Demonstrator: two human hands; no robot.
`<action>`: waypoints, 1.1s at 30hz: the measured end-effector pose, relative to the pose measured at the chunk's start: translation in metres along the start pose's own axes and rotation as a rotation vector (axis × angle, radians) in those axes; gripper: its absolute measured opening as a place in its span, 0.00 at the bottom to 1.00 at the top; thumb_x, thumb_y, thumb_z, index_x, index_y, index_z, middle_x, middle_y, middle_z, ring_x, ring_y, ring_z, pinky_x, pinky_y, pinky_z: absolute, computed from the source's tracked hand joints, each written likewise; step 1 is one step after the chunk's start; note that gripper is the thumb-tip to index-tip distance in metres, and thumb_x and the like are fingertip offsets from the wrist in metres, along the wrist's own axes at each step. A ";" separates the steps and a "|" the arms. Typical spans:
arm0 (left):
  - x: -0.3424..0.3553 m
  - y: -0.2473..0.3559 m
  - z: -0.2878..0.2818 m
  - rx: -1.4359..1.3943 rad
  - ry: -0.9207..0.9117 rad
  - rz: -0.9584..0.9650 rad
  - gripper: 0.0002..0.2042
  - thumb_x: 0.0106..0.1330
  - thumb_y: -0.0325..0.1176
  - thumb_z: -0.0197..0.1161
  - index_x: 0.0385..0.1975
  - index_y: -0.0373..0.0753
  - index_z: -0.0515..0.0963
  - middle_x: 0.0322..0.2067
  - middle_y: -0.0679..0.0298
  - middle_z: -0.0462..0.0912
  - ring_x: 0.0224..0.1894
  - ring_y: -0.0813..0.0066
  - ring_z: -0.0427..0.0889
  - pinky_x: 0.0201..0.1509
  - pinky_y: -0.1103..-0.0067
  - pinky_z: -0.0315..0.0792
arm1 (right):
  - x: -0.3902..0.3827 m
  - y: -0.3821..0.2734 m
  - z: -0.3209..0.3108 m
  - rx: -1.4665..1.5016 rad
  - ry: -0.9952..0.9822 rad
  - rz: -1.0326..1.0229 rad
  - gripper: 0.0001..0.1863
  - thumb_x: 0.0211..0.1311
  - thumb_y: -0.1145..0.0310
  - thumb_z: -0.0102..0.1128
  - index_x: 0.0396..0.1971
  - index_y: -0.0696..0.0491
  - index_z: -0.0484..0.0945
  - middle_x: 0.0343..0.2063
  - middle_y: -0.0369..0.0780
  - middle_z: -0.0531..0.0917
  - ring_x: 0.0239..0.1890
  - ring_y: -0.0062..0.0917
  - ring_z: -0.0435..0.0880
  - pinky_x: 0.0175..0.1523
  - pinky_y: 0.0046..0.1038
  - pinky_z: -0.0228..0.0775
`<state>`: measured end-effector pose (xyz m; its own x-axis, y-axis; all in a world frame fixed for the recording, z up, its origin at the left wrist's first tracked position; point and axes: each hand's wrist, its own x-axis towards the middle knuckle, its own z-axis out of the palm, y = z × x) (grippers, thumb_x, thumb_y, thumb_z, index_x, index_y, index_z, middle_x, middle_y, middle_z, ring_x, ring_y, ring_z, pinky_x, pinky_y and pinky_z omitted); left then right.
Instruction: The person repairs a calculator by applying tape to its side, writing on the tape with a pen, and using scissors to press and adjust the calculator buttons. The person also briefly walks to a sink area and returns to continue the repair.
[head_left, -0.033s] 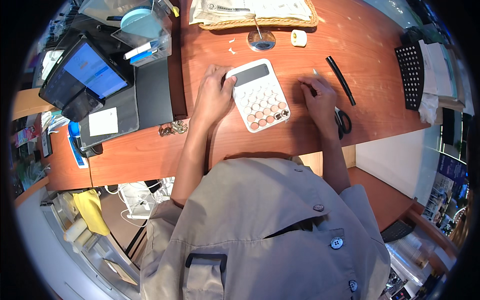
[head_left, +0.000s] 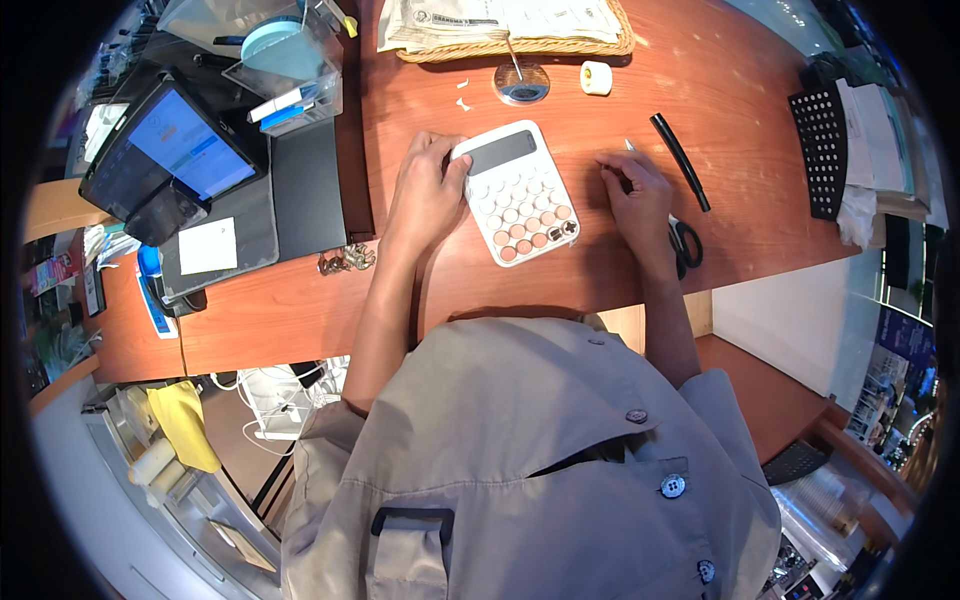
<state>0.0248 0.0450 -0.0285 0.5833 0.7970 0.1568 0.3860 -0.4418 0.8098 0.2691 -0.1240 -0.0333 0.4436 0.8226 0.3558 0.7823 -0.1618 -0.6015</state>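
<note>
A white calculator (head_left: 521,193) with a dark display and round white and peach keys lies slightly turned on the wooden desk. My left hand (head_left: 430,183) grips its upper left edge, thumb on top at the corner and fingers curled beside it. To the right of the calculator, apart from it, my right hand (head_left: 640,200) rests on the desk with its fingers curled in; I see nothing held in them. Scissors (head_left: 686,246) lie partly beneath this hand, their black handles showing beside the wrist and a blade tip past the knuckles.
A black pen (head_left: 680,162) lies right of my right hand. Beyond the calculator are a round metal stand (head_left: 521,90), a tape roll (head_left: 596,78) and a wicker basket (head_left: 520,46) of papers. A tablet screen (head_left: 190,140) stands left, a perforated black holder (head_left: 819,155) right.
</note>
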 end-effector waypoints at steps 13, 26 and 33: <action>-0.002 -0.004 0.009 -0.208 0.183 -0.004 0.10 0.68 0.25 0.65 0.46 0.31 0.85 0.33 0.59 0.79 0.30 0.72 0.76 0.37 0.76 0.72 | 0.012 0.009 -0.003 -0.095 -0.019 0.069 0.06 0.68 0.76 0.62 0.41 0.55 0.86 0.36 0.46 0.86 0.39 0.38 0.86 0.43 0.34 0.76; -0.003 -0.006 0.010 -0.215 0.211 -0.013 0.10 0.70 0.26 0.62 0.46 0.30 0.85 0.33 0.58 0.81 0.31 0.72 0.79 0.37 0.75 0.73 | 0.030 -0.001 -0.001 -0.007 0.010 -0.052 0.12 0.73 0.76 0.50 0.47 0.56 0.83 0.28 0.42 0.83 0.29 0.30 0.84 0.38 0.30 0.74; -0.003 -0.008 0.011 -0.223 0.229 0.002 0.09 0.71 0.26 0.62 0.45 0.30 0.85 0.33 0.56 0.82 0.33 0.70 0.82 0.39 0.75 0.75 | 0.044 0.004 -0.007 0.178 -0.033 0.325 0.07 0.69 0.69 0.62 0.33 0.56 0.84 0.23 0.42 0.83 0.26 0.28 0.85 0.35 0.32 0.76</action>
<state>0.0284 0.0418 -0.0417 0.3980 0.8794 0.2614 0.2036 -0.3625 0.9095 0.2951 -0.0919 -0.0152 0.6400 0.7612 0.1043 0.5131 -0.3224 -0.7954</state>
